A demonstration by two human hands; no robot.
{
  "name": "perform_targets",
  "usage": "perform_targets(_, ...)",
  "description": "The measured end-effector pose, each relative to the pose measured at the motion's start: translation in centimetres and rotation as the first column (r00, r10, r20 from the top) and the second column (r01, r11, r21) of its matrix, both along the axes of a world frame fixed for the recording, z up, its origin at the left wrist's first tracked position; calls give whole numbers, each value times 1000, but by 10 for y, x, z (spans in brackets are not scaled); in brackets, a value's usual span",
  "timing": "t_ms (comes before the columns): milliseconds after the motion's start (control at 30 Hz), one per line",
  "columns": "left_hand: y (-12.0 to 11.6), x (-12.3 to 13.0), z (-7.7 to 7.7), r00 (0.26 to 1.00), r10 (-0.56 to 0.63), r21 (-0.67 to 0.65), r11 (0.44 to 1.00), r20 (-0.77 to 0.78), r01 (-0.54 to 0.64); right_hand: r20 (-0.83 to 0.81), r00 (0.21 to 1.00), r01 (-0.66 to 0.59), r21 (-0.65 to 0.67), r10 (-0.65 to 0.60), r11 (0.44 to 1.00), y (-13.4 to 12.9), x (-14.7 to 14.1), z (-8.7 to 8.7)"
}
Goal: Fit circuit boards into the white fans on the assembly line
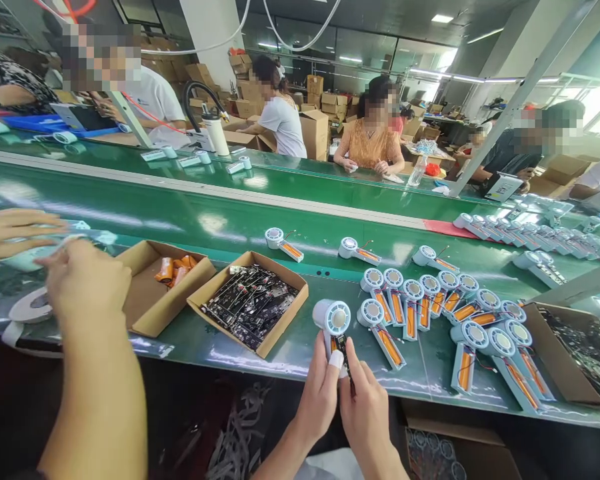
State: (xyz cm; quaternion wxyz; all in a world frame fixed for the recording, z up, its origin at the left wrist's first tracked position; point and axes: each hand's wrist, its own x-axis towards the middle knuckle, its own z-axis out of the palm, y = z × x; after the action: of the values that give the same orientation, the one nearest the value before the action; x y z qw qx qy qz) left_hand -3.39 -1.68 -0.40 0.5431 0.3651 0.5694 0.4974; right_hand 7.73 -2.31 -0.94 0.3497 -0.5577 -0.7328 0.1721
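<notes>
Just past the near bench edge, my left hand grips the handle of a pale blue handheld fan, its round head pointing up and away. A white cover wraps one of the left fingertips. My right hand pinches a narrow black circuit board against the open handle. How far the board sits inside the handle is hidden by my fingers. To the right lie several more fan bodies with orange battery cells showing in their open handles. A cardboard tray of black circuit boards is at the left.
A co-worker's arm reaches in from the left, beside a tape roll and a carton with orange cells. Another board carton stands right. Fans ride the green conveyor; people sit across it.
</notes>
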Motion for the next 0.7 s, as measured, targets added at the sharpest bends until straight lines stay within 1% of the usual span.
perform_targets(67, 1, 4, -5, 1000, 19, 8, 1000, -25, -19, 119, 993, -21, 1, 20, 1000, 2, -2, 0)
perform_targets(133, 3, 7, -5, 999, 23, 3, 1000, -24, -23, 236, 970, -46, -29, 51, 999, 4, -2, 1)
perform_targets(233, 7, 6, -3, 1000, 16, -8, 1000, -16, -16, 389, 915, -81, -93, 111, 992, 5, -2, 4)
perform_targets(333, 11, 5, -3, 999, 45, -24, 999, -10, -46, 520, 845, -66, -122, 120, 990, 3, -4, 5)
perform_targets(400, 14, 4, -6, 999, 33, -54, 998, 22, -32, 567, 817, -58, -99, 104, 993, 2, -7, 1)
perform_targets(467, 17, 2, -8, 999, -1, -87, 996, 36, 4, 559, 825, -77, -45, 89, 996, 2, -10, -5)
perform_targets(533, 20, -2, -7, 999, -19, -93, 996, -47, 15, 520, 851, -86, 10, 69, 996, 4, -11, -11)
perform_targets(567, 22, -6, -5, 991, -37, -75, 997, -128, 27, 501, 864, -80, 30, 54, 996, 5, -11, -14)
perform_targets(600, 24, -11, -1, 972, -75, -49, 997, -221, 66, 485, 874, -67, 47, 36, 997, 7, -10, -17)
perform_targets(633, 26, -17, 4, 936, -135, -27, 991, -326, 133, 470, 882, -54, 67, 17, 996, 10, -8, -20)
perform_targets(700, 30, -33, 18, 826, -247, -22, 962, -507, 274, 443, 896, -53, 133, -11, 990, 18, -3, -25)
